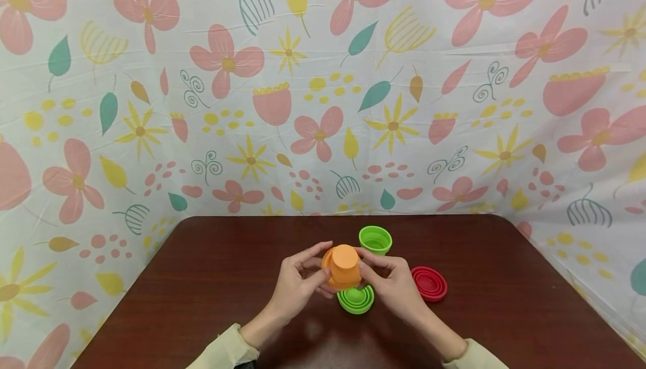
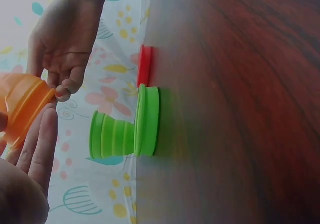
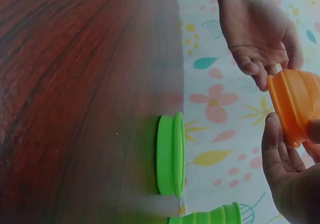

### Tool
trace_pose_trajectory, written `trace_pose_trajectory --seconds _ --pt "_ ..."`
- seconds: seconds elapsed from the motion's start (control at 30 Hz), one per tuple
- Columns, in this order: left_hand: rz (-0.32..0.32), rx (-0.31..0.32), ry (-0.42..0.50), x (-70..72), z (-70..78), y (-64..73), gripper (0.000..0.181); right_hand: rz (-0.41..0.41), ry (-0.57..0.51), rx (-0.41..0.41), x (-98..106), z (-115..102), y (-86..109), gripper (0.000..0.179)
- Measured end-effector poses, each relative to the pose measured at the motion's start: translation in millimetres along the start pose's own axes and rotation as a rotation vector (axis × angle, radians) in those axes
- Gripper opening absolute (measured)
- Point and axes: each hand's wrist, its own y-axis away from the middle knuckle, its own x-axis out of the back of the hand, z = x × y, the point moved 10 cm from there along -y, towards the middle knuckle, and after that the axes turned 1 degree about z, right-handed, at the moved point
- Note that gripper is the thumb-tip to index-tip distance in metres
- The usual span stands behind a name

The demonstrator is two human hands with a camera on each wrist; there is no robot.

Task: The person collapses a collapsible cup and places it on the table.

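Between both hands, above the table, is an orange collapsible cup (image 1: 345,268), partly pulled out, its narrow flat base facing up and towards the head camera. My left hand (image 1: 296,284) pinches the wide rim side with thumb and fingers. From the other side, my right hand (image 1: 395,285) grips the cup near its base and rim. Just below it sits a flattened green collapsible cup (image 1: 356,300), partly covered by the hands and the orange cup. In the right wrist view, the orange cup's ribbed wall (image 3: 296,101) shows between the two hands.
Behind the hands an extended green collapsible cup (image 1: 375,239) stands with its mouth up. A flattened red collapsible cup (image 1: 429,284) lies to the right of the right hand. The dark wooden table (image 1: 212,290) ends at a flower-patterned cloth (image 1: 323,94).
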Motion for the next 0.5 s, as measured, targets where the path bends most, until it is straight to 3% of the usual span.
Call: trace_pose_trajectory --seconds 0.23,0.5 --pt "0.052 0.02 -0.044 1.7 -1.2 -2.5 0.041 -0.024 -0.095 -0.1 -1.5 7.0 2.5 0.041" --pt "0.079 0.008 -0.037 2.6 -0.5 -3.9 0.039 -0.124 -0.165 -0.111 -7.5 5.7 4.3 0.05"
